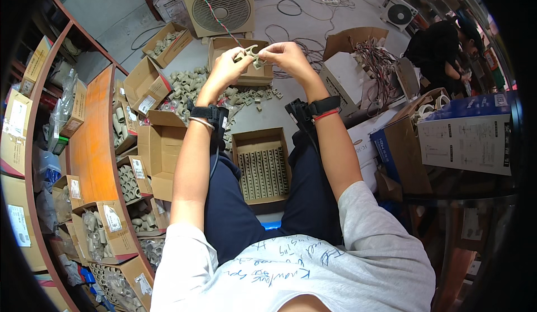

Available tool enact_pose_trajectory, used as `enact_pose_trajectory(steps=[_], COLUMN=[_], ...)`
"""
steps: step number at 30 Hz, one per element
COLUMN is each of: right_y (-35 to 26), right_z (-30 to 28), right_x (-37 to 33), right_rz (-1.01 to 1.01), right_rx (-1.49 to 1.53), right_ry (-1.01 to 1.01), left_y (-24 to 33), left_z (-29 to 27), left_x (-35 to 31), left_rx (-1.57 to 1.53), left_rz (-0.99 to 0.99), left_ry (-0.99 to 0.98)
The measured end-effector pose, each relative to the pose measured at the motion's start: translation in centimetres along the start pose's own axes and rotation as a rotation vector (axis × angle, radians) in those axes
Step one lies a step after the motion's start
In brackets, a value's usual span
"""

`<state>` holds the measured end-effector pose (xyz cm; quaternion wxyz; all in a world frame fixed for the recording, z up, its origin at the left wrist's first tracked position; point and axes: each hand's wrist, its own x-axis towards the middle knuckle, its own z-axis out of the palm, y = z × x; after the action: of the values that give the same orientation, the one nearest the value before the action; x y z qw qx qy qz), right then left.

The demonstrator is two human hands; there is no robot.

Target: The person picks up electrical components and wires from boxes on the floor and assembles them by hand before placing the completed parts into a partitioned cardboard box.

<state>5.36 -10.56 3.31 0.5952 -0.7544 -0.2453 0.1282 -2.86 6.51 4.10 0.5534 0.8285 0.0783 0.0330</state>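
Out in front of me my two hands meet over some beige plastic pipe clips (253, 50). My left hand (228, 67) is closed round clips at its fingertips. From the other side, my right hand (288, 59) pinches the clips between thumb and fingers. How many pieces are held is hard to make out. Behind the hands lies an open cardboard box (219, 46). Between my legs stands another cardboard box (259, 137), with rows of matching clips (263, 172) packed tightly in it. Loose clips (238, 100) are scattered on the floor beneath my forearms.
A beige box fan (221, 11) stands ahead. Cardboard boxes of pipe fittings and an orange shelf board (92, 138) line the left. To the right are a box of tangled wires (372, 60) and a blue-white carton (470, 138). Another person (444, 49) works at the far right.
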Motion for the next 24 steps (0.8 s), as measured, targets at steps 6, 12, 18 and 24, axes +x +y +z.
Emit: enact_pose_trajectory(steps=[6, 12, 18, 24], right_y=[-0.3, -1.4, 0.0, 1.1], right_z=[0.1, 0.3, 0.5, 0.5], right_x=[-0.1, -0.7, 0.0, 0.9], right_rz=[-0.001, 0.037, 0.000, -0.008], right_rx=[0.005, 0.101, 0.104, -0.041], right_ry=[-0.030, -0.028, -0.008, 0.000], left_y=[0.0, -0.1, 0.0, -0.6], left_z=[-0.2, -0.4, -0.3, -0.3], left_x=[-0.2, -0.2, -0.2, 0.1], left_rx=[0.014, -0.008, 0.033, 0.099], left_rz=[-0.025, -0.017, -0.001, 0.075], left_ry=[-0.012, -0.013, 0.003, 0.037])
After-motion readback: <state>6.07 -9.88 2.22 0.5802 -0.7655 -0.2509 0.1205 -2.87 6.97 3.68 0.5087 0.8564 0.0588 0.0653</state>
